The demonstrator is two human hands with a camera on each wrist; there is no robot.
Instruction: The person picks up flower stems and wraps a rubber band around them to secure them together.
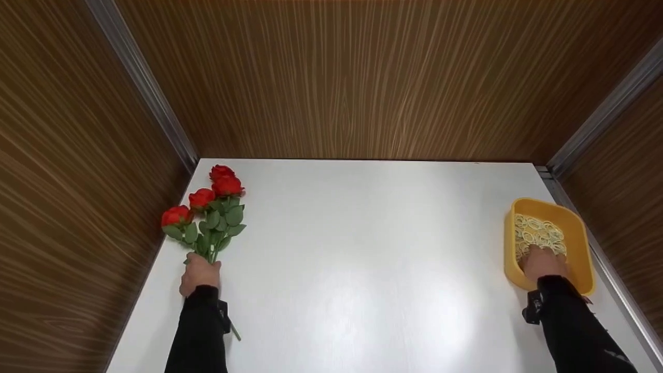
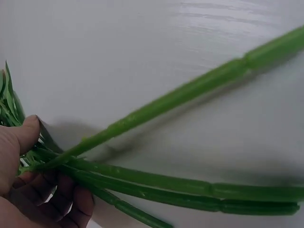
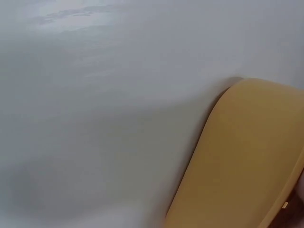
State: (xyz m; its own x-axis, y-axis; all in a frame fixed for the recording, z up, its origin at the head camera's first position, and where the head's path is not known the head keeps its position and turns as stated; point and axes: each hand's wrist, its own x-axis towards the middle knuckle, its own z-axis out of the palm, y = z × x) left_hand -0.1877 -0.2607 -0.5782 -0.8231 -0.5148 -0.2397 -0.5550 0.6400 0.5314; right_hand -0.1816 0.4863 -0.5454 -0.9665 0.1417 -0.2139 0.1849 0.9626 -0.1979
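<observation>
Four roses (image 1: 210, 207) lie far left on table (image 1: 362, 248); left hand (image 1: 199, 274) curls round stems (image 2: 156, 183). Right hand (image 1: 543, 261) reaches into tray (image 1: 580, 228) at right, on bands (image 1: 538, 233); fingers hidden, cannot tell. Better keep stems together, pinch one band only.

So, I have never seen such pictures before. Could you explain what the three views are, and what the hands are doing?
A person wears three cameras. The head view looks down on a white table. The left hand grips a bunch of red artificial roses with green stems; the left wrist view shows those stems up close. The right hand reaches into a yellow plastic tray of pale rubber bands; whether it grips any is hidden. The right wrist view shows only the tray's outer wall and table.
</observation>
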